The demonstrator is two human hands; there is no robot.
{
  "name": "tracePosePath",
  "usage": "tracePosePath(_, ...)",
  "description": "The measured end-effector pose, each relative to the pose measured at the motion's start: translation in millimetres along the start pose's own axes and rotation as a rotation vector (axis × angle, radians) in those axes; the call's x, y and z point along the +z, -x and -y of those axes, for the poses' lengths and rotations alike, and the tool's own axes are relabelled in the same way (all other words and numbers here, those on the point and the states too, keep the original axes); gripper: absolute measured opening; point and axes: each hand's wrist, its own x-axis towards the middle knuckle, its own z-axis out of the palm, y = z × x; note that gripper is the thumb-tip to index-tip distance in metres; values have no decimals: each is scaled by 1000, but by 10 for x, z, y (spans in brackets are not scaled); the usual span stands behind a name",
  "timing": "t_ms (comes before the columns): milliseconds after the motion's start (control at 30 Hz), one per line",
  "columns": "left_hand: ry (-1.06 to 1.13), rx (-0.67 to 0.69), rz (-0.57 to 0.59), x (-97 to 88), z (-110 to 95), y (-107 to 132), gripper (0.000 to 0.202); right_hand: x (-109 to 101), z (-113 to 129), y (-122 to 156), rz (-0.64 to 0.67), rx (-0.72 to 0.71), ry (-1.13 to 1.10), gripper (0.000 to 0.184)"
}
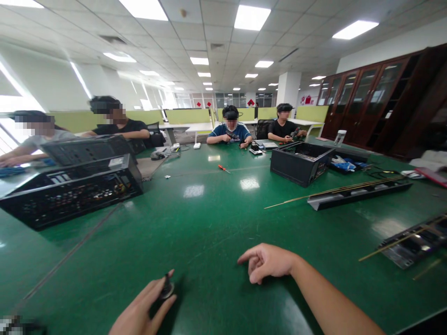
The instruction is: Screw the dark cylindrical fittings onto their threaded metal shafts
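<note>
Near the front of the green table, my left hand (145,304) pinches a small dark round object (167,289) with a pale, shiny rim between thumb and fingers. Its exact kind is too blurred to make out. To the right, my right hand (268,264) hovers over the tabletop, apart from the left. Its index finger stretches out to the left while the other fingers bend loosely, and I see nothing held in it. Both hands are low over the green table (216,218).
Black computer cases stand at left (77,186) and right (300,163). A red screwdriver (223,168) lies mid-table. Thin brass-coloured rods rest by a dark metal channel (359,195); another metal part (415,239) lies at right. Several people work around the table.
</note>
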Motion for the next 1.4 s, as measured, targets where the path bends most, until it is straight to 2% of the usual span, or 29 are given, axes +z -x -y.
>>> tracePosePath(100,85,194,232,185,-646,-315,36,34,-34,-30,-91,-62,17,88)
tracePosePath(133,112,273,297,257,-840,-416,39,51,-38,-38,-121,-88,51,85)
tracePosePath(200,156,357,340,413,-1125,-584,50,85,-29,-47,-194,-144,164,70)
tracePosePath(267,217,371,325,567,-1259,-693,51,111,-4,-48,-309,-195,311,49)
tracePosePath(333,297,329,280,689,-1280,-738,37,126,30,-45,-431,-238,452,29)
tracePosePath(433,402,262,219,776,-1225,-721,20,142,78,-36,-499,-272,595,17)
tracePosePath(667,484,252,213,784,-1137,-655,25,192,141,-15,-469,-265,801,18)
tracePosePath(867,489,260,260,758,-1160,-677,34,171,111,-33,-473,-282,855,18)
tracePosePath(1400,494,243,283,735,-1170,-668,30,145,79,-26,-472,-301,915,20)
